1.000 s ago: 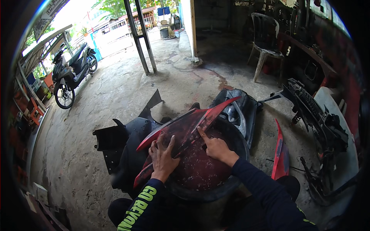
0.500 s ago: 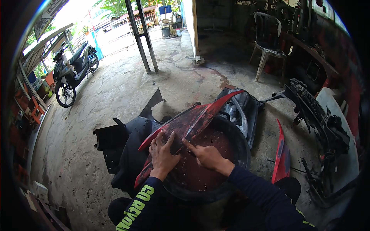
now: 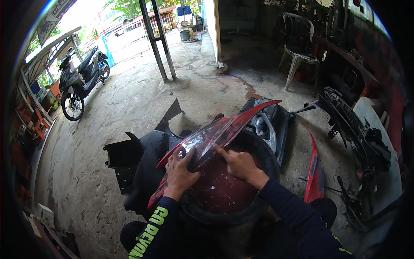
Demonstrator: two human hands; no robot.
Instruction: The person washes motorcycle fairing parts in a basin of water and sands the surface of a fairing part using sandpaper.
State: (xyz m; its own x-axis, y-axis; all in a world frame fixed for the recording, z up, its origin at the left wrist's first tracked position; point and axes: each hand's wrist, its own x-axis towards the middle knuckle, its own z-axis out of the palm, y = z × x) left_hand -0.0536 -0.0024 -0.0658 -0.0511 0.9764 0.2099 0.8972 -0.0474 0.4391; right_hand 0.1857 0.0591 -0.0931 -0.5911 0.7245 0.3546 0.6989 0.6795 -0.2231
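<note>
A scuffed red and dark motorcycle fairing panel (image 3: 228, 126) lies slantwise above a round black tub (image 3: 272, 176), its pointed tip toward the far right. Reddish liquid with pale specks fills the tub. My left hand (image 3: 180, 176) grips the panel near its left end, thumb and fingertips pressed on the surface. Against the panel's near edge rests the outstretched index finger of my right hand (image 3: 242, 166). The other right fingers are curled in; whatever they may hold is hidden. Beneath my left fingertips the panel looks wet and shiny.
Black plastic bodywork (image 3: 146, 172) sits left of the tub, and a grey-black part (image 3: 269, 116) beyond it. Another red panel (image 3: 315, 172) stands at the right, near a dark frame piece (image 3: 358, 134). Farther off are a plastic chair (image 3: 297, 49), a metal post (image 3: 158, 41) and a parked scooter (image 3: 82, 82).
The panel has shifted slightly to the right, and a bright wet sheen now shows on it. My right hand has moved a little up and right along its edge.
</note>
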